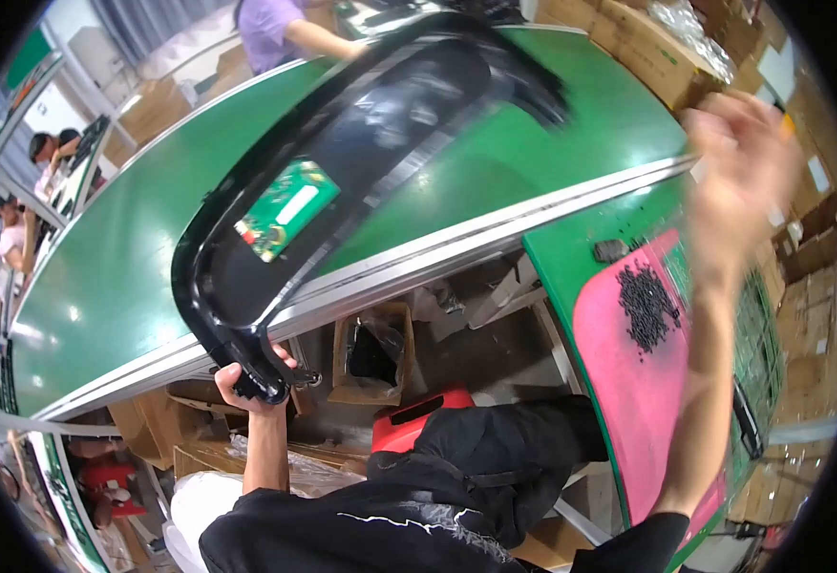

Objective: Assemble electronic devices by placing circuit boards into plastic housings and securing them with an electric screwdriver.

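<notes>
Green conveyor belt [495, 162]; pink mat [619, 382] with heap of small black screws [646, 307]; open cardboard box [372, 355]; red stool [418, 420]; stacked cartons [647, 48].

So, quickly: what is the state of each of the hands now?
Left hand: closed on the lower corner of the black plastic frame.
Right hand: raised, blurred, cannot be told.

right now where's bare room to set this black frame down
Bare green belt lies left of the black frame, and more to its right, up to the cardboard boxes. The pink mat is crowded by a pile of black screws. The left hand holds the frame's lower corner.
</notes>
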A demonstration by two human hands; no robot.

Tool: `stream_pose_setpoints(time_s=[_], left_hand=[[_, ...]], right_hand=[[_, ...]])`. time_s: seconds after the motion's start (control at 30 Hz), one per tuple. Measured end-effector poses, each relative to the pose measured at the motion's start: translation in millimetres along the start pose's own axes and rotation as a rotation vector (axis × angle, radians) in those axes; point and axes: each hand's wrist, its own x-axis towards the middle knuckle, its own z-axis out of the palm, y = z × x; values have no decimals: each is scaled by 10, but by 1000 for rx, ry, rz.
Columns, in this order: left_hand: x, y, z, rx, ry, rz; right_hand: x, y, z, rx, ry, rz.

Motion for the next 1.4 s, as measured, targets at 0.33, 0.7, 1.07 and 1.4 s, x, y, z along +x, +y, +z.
stream_pose_setpoints(time_s=[0.33, 0.7, 1.07, 1.4], left_hand=[[477, 5, 93, -61, 334, 116], [819, -55, 309, 1423, -20, 164], [855, -234, 189, 1642, -49, 468], [911, -378, -638, 2019, -108, 113]], right_hand=[[-182, 1042, 2396, -188, -513, 304], [-334, 1173, 3004, -540, -715, 180], [-236, 1355, 3166, -719, -427, -107], [-555, 949, 336, 391, 233, 755]])
